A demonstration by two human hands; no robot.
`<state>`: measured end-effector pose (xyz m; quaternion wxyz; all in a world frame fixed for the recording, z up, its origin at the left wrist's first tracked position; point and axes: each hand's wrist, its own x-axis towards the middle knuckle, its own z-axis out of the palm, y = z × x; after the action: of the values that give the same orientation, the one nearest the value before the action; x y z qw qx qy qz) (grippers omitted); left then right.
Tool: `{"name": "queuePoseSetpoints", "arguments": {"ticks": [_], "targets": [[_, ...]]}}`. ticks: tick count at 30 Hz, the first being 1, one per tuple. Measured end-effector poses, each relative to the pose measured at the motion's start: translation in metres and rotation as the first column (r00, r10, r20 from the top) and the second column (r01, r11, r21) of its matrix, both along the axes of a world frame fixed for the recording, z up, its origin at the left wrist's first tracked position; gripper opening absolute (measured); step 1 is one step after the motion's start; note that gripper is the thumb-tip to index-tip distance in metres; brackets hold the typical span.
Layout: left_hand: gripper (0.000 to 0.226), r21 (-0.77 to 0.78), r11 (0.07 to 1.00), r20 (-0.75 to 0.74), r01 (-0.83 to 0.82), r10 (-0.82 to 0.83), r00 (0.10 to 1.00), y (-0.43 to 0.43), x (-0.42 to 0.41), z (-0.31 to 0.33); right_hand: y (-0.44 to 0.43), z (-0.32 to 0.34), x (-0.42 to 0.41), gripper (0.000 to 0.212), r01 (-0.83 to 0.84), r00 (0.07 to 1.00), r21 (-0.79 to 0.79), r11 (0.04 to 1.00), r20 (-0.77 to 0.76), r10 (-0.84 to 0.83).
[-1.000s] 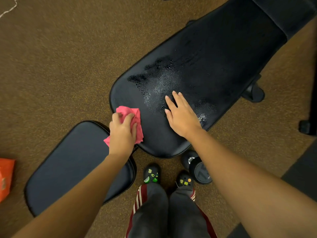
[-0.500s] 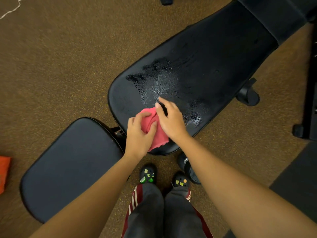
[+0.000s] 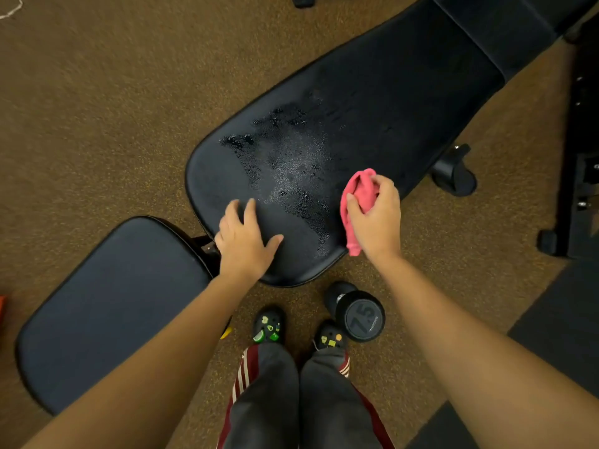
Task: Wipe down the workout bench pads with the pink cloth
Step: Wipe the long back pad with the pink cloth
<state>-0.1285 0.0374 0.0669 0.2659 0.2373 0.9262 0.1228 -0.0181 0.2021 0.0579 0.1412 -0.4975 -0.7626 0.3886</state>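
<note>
Obs.: the pink cloth has changed hands. One second ago the left hand held it bunched at the near-left rim of the back pad, while the right hand lay flat on the pad. Half a second ago both hands met on the cloth at the pad's near end. Now the right hand has it.

Grip, right: fingers and thumb curled round the cloth, clamped on it. The cloth is crumpled, with a tail hanging below the heel of the hand. It sits at the right edge of the back pad, just beside the wet patch. Whether it presses on the vinyl or is held just above cannot be told.

Grip, left: fingers apart and straight, palm down on the near-left end of the back pad, holding nothing. It looks like a bracing hand.

Wet patch: droplets and sheen spread across the near half of the back pad, apparently undisturbed across all three frames. The seat pad looks dry.

Also in view: a dumbbell on the carpet by the feet.

Judgement: the handover appears to be setup only, and wiping of the wet area has not yet begun. The right hand is placed to sweep leftward across the patch. The task is at an early stage.
</note>
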Motion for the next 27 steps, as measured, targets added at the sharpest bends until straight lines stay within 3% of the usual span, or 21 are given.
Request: {"name": "queuePoseSetpoints", "arguments": {"ticks": [3, 5, 9, 13, 16, 19, 23, 27], "targets": [[0.119, -0.208, 0.965, 0.028, 0.162, -0.159, 0.987, 0.0, -0.007, -0.004, 0.003, -0.017, 0.005, 0.062, -0.226, 0.935, 0.081, 0.971, 0.298, 0.193], [0.131, -0.3, 0.929, 0.072, 0.218, -0.206, 0.976, 0.005, -0.01, -0.007, -0.007, -0.023, 0.001, 0.067, -0.293, 0.872, 0.098, 0.951, 0.435, 0.224], [0.136, -0.365, 0.901, 0.121, 0.232, -0.201, 0.972, 0.014, -0.009, -0.011, -0.033, -0.024, -0.004, 0.057, -0.369, 0.859, 0.156, 0.916, 0.435, 0.272], [0.135, -0.379, 0.892, 0.108, 0.248, -0.224, 0.969, 0.018, -0.009, -0.011, -0.056, -0.027, 0.014, 0.054, -0.639, 0.737, 0.195, 0.744, 0.43, 0.52], [0.135, -0.374, 0.891, 0.104, 0.256, -0.234, 0.967, 0.017, -0.009, -0.011, -0.041, -0.032, 0.023, 0.053, -0.706, 0.688, 0.248, 0.663, 0.461, 0.56], [0.135, -0.373, 0.888, 0.1, 0.268, -0.249, 0.963, 0.017, -0.01, -0.01, -0.017, -0.034, 0.024, 0.063, -0.679, 0.702, 0.235, 0.696, 0.485, 0.522], [0.135, -0.379, 0.882, 0.094, 0.28, -0.264, 0.96, 0.017, -0.01, -0.011, -0.012, -0.027, 0.008, 0.062, -0.545, 0.76, 0.171, 0.821, 0.515, 0.397], [0.134, -0.385, 0.876, 0.091, 0.29, -0.276, 0.957, 0.017, -0.009, -0.011, -0.044, -0.028, -0.004, 0.061, -0.47, 0.823, 0.118, 0.875, 0.417, 0.385]]}}
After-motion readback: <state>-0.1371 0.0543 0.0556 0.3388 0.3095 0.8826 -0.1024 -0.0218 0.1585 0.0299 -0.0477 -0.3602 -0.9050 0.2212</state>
